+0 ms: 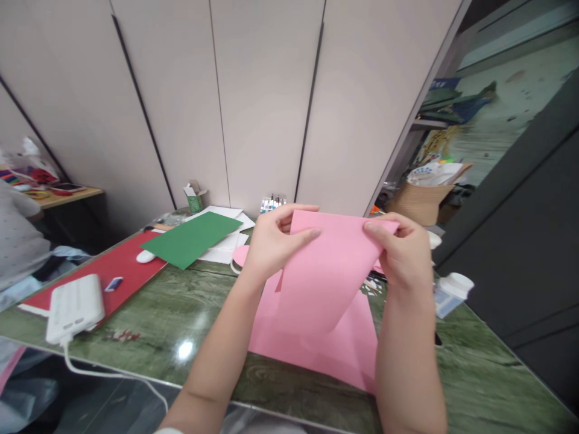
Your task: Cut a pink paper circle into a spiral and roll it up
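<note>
A sheet of pink paper point(328, 271) is held up over the table by both of my hands, its lower part curving down. My left hand point(283, 235) pinches the upper left edge, thumb in front and fingers behind. At the upper right corner my right hand point(398, 244) grips the paper between thumb and fingers. Beneath it, more pink paper point(312, 358) lies flat on the green table; whether the two are one piece I cannot tell. Small paper scraps point(373, 286) lie beside my right wrist.
On the left are red paper point(131, 271), green paper point(194, 238), a white power bank point(76, 307) with a cable, and a small glue-like stick point(114, 284). A white bottle point(452, 294) stands right of my right forearm. Another person point(20, 229) sits far left.
</note>
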A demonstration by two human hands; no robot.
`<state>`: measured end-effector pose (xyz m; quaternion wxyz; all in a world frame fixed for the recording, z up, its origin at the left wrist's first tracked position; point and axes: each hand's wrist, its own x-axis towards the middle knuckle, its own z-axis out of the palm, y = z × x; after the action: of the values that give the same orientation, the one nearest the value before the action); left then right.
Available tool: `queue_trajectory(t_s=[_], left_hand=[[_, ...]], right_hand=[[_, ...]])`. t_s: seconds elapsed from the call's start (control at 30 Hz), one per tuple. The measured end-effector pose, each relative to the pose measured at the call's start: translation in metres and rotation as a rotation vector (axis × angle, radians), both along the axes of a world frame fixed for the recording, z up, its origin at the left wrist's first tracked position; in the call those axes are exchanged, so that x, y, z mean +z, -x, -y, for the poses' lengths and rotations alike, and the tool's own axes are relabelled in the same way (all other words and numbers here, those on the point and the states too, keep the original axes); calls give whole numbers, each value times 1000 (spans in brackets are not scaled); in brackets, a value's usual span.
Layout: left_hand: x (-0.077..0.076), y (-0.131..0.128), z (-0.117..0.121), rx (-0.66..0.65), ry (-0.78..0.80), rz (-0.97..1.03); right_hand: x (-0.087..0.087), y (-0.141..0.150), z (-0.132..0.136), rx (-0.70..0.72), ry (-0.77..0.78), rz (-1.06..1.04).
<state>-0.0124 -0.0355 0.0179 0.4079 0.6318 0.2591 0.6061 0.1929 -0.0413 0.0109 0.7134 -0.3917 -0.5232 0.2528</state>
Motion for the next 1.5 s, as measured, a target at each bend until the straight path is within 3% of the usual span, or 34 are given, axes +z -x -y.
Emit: queue_trajectory(t_s=[1.5], left_hand=[[-2,2,-4,-18,-23,-38]], right_hand=[[0,1,1,15,30,-41]])
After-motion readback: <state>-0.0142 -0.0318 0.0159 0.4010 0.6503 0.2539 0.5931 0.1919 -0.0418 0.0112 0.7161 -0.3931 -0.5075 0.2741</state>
